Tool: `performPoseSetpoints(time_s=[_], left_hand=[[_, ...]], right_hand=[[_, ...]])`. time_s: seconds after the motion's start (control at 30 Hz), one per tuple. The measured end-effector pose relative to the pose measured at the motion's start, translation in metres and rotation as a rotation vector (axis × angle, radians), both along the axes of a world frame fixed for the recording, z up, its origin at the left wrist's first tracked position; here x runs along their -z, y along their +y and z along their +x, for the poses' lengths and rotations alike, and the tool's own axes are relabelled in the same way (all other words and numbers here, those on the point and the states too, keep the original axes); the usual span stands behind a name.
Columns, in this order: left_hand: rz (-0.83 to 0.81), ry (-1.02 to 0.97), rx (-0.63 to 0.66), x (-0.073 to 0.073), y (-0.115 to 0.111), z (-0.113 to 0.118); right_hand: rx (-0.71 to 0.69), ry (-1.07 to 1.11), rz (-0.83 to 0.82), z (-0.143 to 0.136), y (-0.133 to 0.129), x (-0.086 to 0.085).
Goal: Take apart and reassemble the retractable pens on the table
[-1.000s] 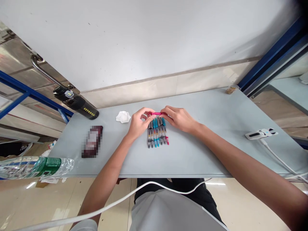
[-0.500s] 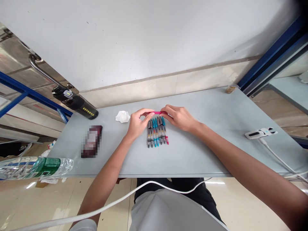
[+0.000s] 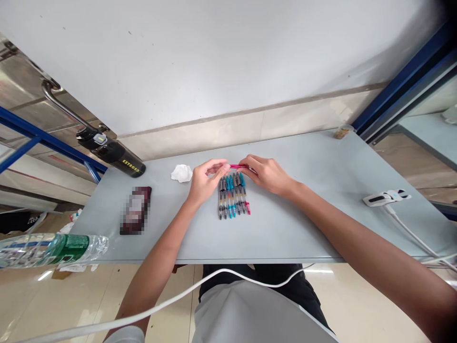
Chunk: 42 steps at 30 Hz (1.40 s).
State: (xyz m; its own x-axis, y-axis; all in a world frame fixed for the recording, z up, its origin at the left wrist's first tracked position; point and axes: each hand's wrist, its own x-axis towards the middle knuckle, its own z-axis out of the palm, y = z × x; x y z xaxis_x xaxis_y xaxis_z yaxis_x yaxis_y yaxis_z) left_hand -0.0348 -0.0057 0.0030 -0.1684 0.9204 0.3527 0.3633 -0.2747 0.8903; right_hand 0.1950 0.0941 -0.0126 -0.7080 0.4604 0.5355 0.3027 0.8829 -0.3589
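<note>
Between my two hands a pink pen [image 3: 234, 166] lies level, just beyond a row of pens. My left hand [image 3: 209, 177] pinches its left end between thumb and fingers. The fingers of my right hand [image 3: 262, 172] are closed on its right end, and they hide part of it. Several pens with grey or blue caps and clear barrels [image 3: 232, 195] lie side by side on the table, caps pointing away from me. A crumpled white tissue [image 3: 182, 173] is to the left of my left hand.
On the grey table [image 3: 285, 233], a pixelated dark red item [image 3: 135, 209] lies at the left, near a black bottle [image 3: 121, 157]. A clear plastic bottle [image 3: 71, 247] is at the left edge. To the right are a white device with a cable [image 3: 385, 197] and a small cup [image 3: 343, 132].
Both hands stay nearly in place with the pink pen between them. The left fingertips have shifted slightly, and the pen is tilted a little differently.
</note>
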Motion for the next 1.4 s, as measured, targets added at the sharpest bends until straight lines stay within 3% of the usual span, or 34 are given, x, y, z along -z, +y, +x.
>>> performPoseSetpoints(time_s=[0.07,0.2,0.47,0.53,0.67,0.73,1.0,1.1,1.27,1.4], left_hand=[[-0.009,-0.002,0.021,0.0,0.0,-0.001],[0.135,0.133,0.045,-0.001,0.001,-0.005],[0.284,0.27,0.097,-0.011,-0.004,-0.012],[0.268,0.26,0.085,-0.011,-0.004,-0.012],[0.169,0.221,0.065,-0.006,-0.002,-0.014],[0.167,0.228,0.064,-0.004,-0.001,-0.014],[0.419,0.376,0.071,-0.011,-0.004,-0.012],[0.422,0.415,0.076,-0.014,-0.005,-0.014],[0.23,0.427,0.129,-0.008,-0.004,-0.017],[0.304,0.442,0.108,-0.003,-0.004,-0.016]], right_hand=[[-0.009,-0.002,0.001,0.0,0.0,0.0],[-0.043,-0.005,-0.054,0.0,0.0,-0.003],[-0.131,0.028,-0.569,-0.001,-0.007,-0.027],[-0.12,0.063,-0.573,-0.001,-0.006,-0.026],[-0.116,0.092,-0.373,-0.002,-0.003,-0.017],[-0.108,0.079,-0.354,-0.002,-0.003,-0.015],[-0.114,0.105,-0.729,-0.003,-0.01,-0.03],[-0.167,0.113,-0.831,-0.003,-0.008,-0.03],[-0.156,0.188,-0.775,-0.001,-0.003,-0.025],[-0.162,0.179,-0.804,0.001,-0.004,-0.027]])
